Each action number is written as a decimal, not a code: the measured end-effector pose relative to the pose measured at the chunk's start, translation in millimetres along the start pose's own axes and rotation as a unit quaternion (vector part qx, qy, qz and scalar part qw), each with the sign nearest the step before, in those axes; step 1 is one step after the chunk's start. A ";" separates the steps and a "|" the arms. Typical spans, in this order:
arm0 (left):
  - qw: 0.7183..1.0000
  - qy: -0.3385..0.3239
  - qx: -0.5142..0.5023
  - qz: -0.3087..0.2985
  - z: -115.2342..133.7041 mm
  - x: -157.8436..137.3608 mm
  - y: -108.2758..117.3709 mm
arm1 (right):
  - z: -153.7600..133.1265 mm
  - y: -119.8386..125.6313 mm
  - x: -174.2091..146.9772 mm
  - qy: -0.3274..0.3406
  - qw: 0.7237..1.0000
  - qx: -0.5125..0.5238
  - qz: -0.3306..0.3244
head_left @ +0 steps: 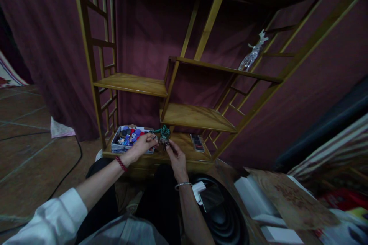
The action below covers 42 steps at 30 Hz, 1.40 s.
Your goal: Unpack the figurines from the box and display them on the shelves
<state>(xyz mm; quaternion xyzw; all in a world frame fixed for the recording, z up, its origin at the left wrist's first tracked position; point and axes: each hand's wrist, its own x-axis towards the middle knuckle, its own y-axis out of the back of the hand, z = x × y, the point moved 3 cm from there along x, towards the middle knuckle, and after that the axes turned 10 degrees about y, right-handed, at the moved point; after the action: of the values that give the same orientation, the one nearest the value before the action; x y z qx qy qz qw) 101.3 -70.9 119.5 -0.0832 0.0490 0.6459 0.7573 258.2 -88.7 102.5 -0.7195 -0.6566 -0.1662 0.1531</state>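
My left hand (146,142), with a red bead bracelet at the wrist, pinches the left side of a small dark, intricate object (163,141). My right hand (176,155), a silver bangle at its wrist, has thumb and fingers closed on the same object's right side. The object's exact kind is too small to make out. Just behind it is a dark green, knobbly ornament (163,131) on the bottom shelf; whether the two touch I cannot tell. To the left, partly behind my left hand, stands an open box (117,147) full of small colourful items in blue, purple and red.
A wooden display shelf (198,116) with stepped boards surrounds the work. A clear deer figurine (253,51) stands on its upper right board. A flat blurred item (197,142) lies on the bottom shelf. Beside my right knee are a round black stool (230,218) and white boxes (255,199).
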 end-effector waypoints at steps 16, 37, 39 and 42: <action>0.998 -0.039 0.038 -0.006 2.9 16.0 -32.4 | 2.9 31.7 3.1 0.011 0.999 -0.030 0.030; 0.958 -0.128 0.256 0.023 22.6 29.8 -69.1 | -8.3 73.2 10.6 -0.006 0.997 -0.037 0.070; 0.958 -0.119 0.261 0.029 26.6 29.1 -73.1 | -8.5 77.6 11.4 -0.003 0.997 -0.034 0.071; 0.956 -0.112 0.269 0.030 34.2 26.0 -79.3 | -6.3 85.1 11.9 -0.002 0.997 -0.039 0.071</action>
<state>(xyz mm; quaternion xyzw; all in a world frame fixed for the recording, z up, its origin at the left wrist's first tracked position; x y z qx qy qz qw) 182.5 -51.2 153.4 0.1980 0.1382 0.6366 0.7324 343.7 -88.5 113.3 -0.7700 -0.5973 -0.1789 0.1351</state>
